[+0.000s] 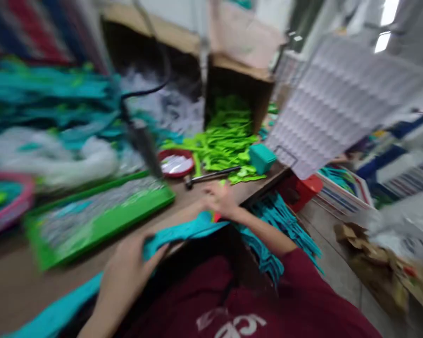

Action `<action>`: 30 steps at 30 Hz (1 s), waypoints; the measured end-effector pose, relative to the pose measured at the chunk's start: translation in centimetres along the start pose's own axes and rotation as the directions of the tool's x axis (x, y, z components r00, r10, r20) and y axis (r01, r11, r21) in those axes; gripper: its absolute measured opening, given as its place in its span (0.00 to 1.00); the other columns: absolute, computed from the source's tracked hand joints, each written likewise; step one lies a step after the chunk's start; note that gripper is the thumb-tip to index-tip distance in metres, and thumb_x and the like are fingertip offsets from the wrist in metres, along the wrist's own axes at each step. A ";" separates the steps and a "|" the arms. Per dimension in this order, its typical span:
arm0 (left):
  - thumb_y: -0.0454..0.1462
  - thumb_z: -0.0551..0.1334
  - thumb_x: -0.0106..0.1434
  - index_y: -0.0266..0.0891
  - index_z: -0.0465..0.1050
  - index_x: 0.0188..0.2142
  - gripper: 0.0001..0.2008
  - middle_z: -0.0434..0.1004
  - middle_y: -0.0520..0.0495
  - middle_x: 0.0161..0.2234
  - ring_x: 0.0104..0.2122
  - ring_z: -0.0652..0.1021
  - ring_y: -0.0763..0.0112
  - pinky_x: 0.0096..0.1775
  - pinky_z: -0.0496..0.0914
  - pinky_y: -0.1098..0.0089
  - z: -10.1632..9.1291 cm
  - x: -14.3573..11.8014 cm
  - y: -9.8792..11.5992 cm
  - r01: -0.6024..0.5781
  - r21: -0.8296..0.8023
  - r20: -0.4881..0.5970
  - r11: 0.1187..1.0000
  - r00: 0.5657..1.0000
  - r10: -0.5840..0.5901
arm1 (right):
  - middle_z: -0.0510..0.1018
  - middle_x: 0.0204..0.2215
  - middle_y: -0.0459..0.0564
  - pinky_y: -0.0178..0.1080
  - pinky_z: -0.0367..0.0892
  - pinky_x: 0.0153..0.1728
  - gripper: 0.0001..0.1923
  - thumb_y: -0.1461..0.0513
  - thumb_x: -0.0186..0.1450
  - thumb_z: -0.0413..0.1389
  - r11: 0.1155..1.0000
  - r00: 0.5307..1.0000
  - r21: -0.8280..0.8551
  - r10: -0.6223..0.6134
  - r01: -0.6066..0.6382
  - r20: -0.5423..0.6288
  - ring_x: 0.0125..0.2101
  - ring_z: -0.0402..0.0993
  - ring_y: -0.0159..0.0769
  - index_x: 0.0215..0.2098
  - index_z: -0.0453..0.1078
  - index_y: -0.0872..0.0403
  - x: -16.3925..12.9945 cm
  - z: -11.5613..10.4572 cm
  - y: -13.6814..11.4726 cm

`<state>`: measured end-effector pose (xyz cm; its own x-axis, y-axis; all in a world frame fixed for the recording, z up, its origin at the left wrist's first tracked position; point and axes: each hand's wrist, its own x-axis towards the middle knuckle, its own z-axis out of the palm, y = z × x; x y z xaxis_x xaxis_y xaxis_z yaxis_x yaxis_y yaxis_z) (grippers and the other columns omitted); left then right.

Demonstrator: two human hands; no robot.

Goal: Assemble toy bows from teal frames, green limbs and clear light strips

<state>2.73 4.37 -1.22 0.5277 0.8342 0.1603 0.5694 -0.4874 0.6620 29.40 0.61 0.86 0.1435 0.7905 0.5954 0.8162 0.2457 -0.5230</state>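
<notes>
The picture is blurred by motion. My left hand [126, 272] grips a long teal strip [176, 232] of soft material at the table's near edge. My right hand [220, 201] holds the other end of that strip, near a small red spot. The strip stretches between both hands and runs on down to the lower left. Just beyond my right hand a dark metal tool [211, 176] lies on the brown table [10, 277].
A green tray [102, 225] lies left of centre. A red dish [176, 164], a heap of bright green pieces [225, 141] spilling from a cardboard box [237, 80], and a teal block [262, 157] stand behind. Teal strips [285, 220] hang over the table's right edge. A pink-rimmed bowl [7, 202] sits left.
</notes>
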 end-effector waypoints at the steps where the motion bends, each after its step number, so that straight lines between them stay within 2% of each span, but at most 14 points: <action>1: 0.49 0.64 0.64 0.37 0.74 0.47 0.20 0.78 0.38 0.47 0.50 0.77 0.45 0.51 0.73 0.49 0.6 -0.9 -1.2 0.045 0.064 0.033 0.997 0.998 -0.047 | 0.79 0.36 0.50 0.38 0.75 0.41 0.09 0.56 0.64 0.57 0.999 0.999 0.027 0.037 -0.037 -0.023 0.39 0.76 0.34 0.34 0.72 0.54 -0.4 -0.4 1.7; 4: 0.49 0.61 0.63 0.37 0.71 0.52 0.23 0.77 0.34 0.51 0.53 0.75 0.42 0.52 0.71 0.49 1.8 -1.8 -3.1 0.054 0.152 0.024 0.987 0.998 -0.058 | 0.76 0.35 0.51 0.39 0.73 0.39 0.09 0.59 0.68 0.53 0.993 0.984 0.035 0.115 -0.111 -0.134 0.37 0.74 0.35 0.38 0.71 0.56 -1.4 -2.0 5.3; 7: 0.44 0.61 0.64 0.35 0.68 0.55 0.23 0.75 0.33 0.54 0.55 0.75 0.44 0.53 0.72 0.50 2.0 -1.9 -2.9 0.002 0.165 -0.034 0.986 0.999 0.004 | 0.75 0.33 0.49 0.38 0.69 0.37 0.07 0.62 0.70 0.52 0.998 0.971 0.008 0.069 -0.069 -0.227 0.35 0.72 0.35 0.38 0.71 0.55 -2.8 -3.9 4.8; 9: 0.40 0.63 0.63 0.35 0.68 0.55 0.22 0.76 0.34 0.54 0.55 0.75 0.46 0.53 0.72 0.51 2.0 -2.2 -2.5 -0.037 0.165 -0.044 0.986 0.998 0.045 | 0.76 0.33 0.49 0.39 0.68 0.39 0.04 0.64 0.68 0.54 1.000 0.974 0.004 -0.021 0.022 -0.224 0.35 0.72 0.36 0.38 0.72 0.54 -3.2 -4.3 3.7; 10: 0.39 0.64 0.62 0.36 0.68 0.55 0.22 0.76 0.36 0.53 0.55 0.75 0.47 0.52 0.72 0.52 2.0 -2.2 -2.3 -0.048 0.168 -0.046 0.985 0.997 0.056 | 0.77 0.33 0.49 0.39 0.69 0.41 0.02 0.65 0.66 0.57 0.996 0.981 0.010 -0.080 0.083 -0.179 0.36 0.73 0.37 0.37 0.73 0.54 -3.0 -4.1 3.3; 11: 0.38 0.65 0.62 0.38 0.68 0.54 0.22 0.76 0.38 0.53 0.54 0.75 0.49 0.52 0.73 0.53 2.1 -2.3 -2.2 -0.042 0.174 -0.052 0.984 0.997 0.052 | 0.78 0.34 0.50 0.40 0.69 0.41 0.03 0.65 0.64 0.59 0.985 0.982 -0.025 -0.175 0.173 -0.076 0.36 0.74 0.37 0.38 0.74 0.53 -2.5 -3.8 3.1; 12: 0.37 0.66 0.61 0.39 0.67 0.55 0.22 0.76 0.39 0.54 0.54 0.75 0.50 0.52 0.73 0.53 2.1 -2.3 -2.2 -0.030 0.179 -0.059 0.983 0.997 0.041 | 0.79 0.35 0.51 0.40 0.69 0.42 0.05 0.65 0.65 0.59 0.953 0.960 -0.113 -0.277 0.281 0.050 0.37 0.74 0.38 0.39 0.75 0.53 -1.6 -3.2 3.0; 14: 0.36 0.67 0.61 0.40 0.66 0.56 0.24 0.75 0.40 0.55 0.55 0.74 0.51 0.54 0.72 0.53 2.3 -2.4 -2.1 0.010 0.185 -0.073 0.983 0.997 0.004 | 0.80 0.35 0.54 0.40 0.68 0.41 0.06 0.65 0.67 0.57 0.845 0.887 -0.292 -0.377 0.447 0.267 0.38 0.74 0.41 0.40 0.75 0.55 0.9 -1.7 3.6; 16: 0.37 0.68 0.61 0.38 0.66 0.57 0.26 0.74 0.37 0.56 0.57 0.73 0.49 0.56 0.70 0.51 2.3 -2.6 -1.8 0.040 0.184 -0.074 0.982 0.997 -0.026 | 0.80 0.35 0.57 0.41 0.66 0.39 0.08 0.65 0.68 0.54 0.733 0.833 -0.430 -0.346 0.528 0.432 0.38 0.73 0.43 0.41 0.74 0.58 3.9 0.0 4.6; 18: 0.39 0.69 0.61 0.36 0.66 0.57 0.27 0.75 0.37 0.55 0.56 0.73 0.49 0.57 0.68 0.51 2.3 -2.9 -1.5 0.052 0.179 -0.063 0.983 0.997 -0.042 | 0.80 0.35 0.59 0.41 0.63 0.36 0.09 0.66 0.67 0.54 0.603 0.737 -0.490 -0.267 0.630 0.621 0.38 0.73 0.45 0.42 0.75 0.59 6.1 1.6 5.9; 21: 0.40 0.69 0.61 0.38 0.68 0.55 0.25 0.76 0.41 0.53 0.55 0.74 0.54 0.56 0.68 0.56 2.0 -3.3 -1.1 0.056 0.174 -0.055 0.983 0.997 -0.047 | 0.80 0.32 0.57 0.41 0.60 0.33 0.06 0.68 0.66 0.54 0.460 0.644 -0.501 -0.232 0.733 0.729 0.37 0.73 0.45 0.37 0.74 0.58 7.6 3.4 7.6; 25: 0.42 0.69 0.61 0.39 0.69 0.52 0.22 0.77 0.43 0.50 0.52 0.75 0.56 0.55 0.68 0.57 1.7 -3.1 -1.1 0.060 0.175 -0.071 0.983 0.996 -0.048 | 0.79 0.30 0.55 0.39 0.61 0.32 0.08 0.68 0.68 0.52 0.388 0.551 -0.417 -0.360 0.822 0.753 0.33 0.75 0.42 0.35 0.73 0.57 7.7 3.5 9.0; 27: 0.44 0.70 0.61 0.37 0.70 0.49 0.21 0.77 0.41 0.48 0.50 0.76 0.53 0.53 0.69 0.55 1.7 -3.0 -1.1 0.068 0.177 -0.082 0.982 0.995 -0.054 | 0.78 0.29 0.55 0.38 0.62 0.29 0.12 0.65 0.71 0.48 0.394 0.568 -0.423 -0.411 0.816 0.713 0.29 0.75 0.40 0.40 0.74 0.58 7.5 2.4 8.7; 30: 0.47 0.71 0.60 0.34 0.70 0.47 0.23 0.76 0.37 0.47 0.50 0.76 0.49 0.53 0.70 0.52 1.5 -3.3 -1.1 0.081 0.179 -0.107 0.981 0.992 -0.062 | 0.80 0.31 0.55 0.37 0.64 0.23 0.18 0.59 0.75 0.44 0.506 0.660 -0.444 -0.420 0.740 0.623 0.28 0.79 0.40 0.48 0.74 0.58 6.8 0.0 6.3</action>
<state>1.32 1.79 -3.59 0.4208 0.8857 0.1963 0.7135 -0.4567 0.5313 35.51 7.52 1.62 -0.5964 0.7681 0.2331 0.7672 0.4602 0.4468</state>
